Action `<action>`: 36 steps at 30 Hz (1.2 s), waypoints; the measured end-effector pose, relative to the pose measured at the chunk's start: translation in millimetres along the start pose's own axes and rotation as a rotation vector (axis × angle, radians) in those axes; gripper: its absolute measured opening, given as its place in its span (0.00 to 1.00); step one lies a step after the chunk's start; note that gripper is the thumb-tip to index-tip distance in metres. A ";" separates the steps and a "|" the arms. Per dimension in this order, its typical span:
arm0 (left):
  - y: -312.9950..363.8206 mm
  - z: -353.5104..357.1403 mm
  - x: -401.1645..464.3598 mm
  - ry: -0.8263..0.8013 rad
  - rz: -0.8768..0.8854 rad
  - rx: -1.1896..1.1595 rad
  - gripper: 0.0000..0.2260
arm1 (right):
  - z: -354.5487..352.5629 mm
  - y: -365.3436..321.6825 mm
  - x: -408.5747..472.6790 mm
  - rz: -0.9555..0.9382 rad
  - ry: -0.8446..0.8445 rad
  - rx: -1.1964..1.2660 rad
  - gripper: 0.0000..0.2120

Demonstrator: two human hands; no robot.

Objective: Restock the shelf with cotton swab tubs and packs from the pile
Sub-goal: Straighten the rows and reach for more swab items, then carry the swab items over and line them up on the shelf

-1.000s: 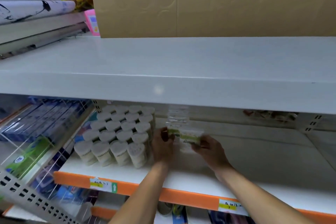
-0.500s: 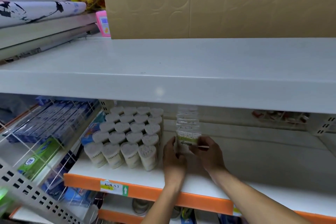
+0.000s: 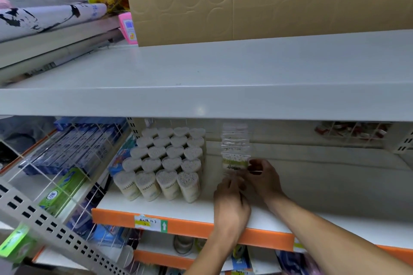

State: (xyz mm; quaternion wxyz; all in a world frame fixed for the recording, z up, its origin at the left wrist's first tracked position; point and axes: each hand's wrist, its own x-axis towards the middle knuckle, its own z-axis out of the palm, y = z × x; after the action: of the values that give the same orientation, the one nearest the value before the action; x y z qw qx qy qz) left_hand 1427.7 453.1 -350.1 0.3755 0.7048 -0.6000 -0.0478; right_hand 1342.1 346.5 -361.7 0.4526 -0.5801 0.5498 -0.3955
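On the white shelf (image 3: 312, 190) with an orange front lip, several heart-shaped cotton swab tubs (image 3: 166, 163) stand in tight rows at the left. Just right of them is a row of clear cotton swab packs (image 3: 234, 140) standing upright, one behind another. The front pack (image 3: 234, 163) has a green label. My right hand (image 3: 262, 177) pinches the front pack's right lower edge. My left hand (image 3: 230, 198) touches the pack's bottom from the front, fingers curled at it. The pile is out of view.
A wide white shelf (image 3: 223, 73) overhangs above, with a cardboard box (image 3: 257, 0) on it. A slanted wire rack (image 3: 62, 163) with blue and green boxes sits to the left. Red packets (image 3: 348, 131) hang at the back right. More goods lie below.
The pack that both hands held tilted in front of the row now stands upright at the row's front. My left hand has dropped to its base and the view has shifted left.
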 end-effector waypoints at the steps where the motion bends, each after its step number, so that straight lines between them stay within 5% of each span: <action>1: 1.3 0.2 -0.3 -0.061 0.028 0.094 0.13 | -6.7 -1.1 1.4 -0.003 -0.025 -0.019 0.21; 7: 25.5 5.3 13.1 -0.358 0.040 0.337 0.14 | -67.9 0.3 12.5 -0.028 -0.114 -0.416 0.19; 13: 56.7 19.4 40.5 -0.507 0.079 0.335 0.14 | -136.1 -5.8 6.2 0.022 -0.329 -0.731 0.25; 36: 234.5 101.9 49.8 -0.781 0.184 0.267 0.15 | -322.9 2.3 -59.3 0.225 -0.251 -0.897 0.26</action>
State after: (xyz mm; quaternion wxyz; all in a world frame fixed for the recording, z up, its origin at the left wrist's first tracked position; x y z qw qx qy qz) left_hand 1198.7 361.5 -266.2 0.0278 0.6196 -0.7587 -0.1994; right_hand 1027.7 376.4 -272.1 0.2608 -0.6982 0.6666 0.0054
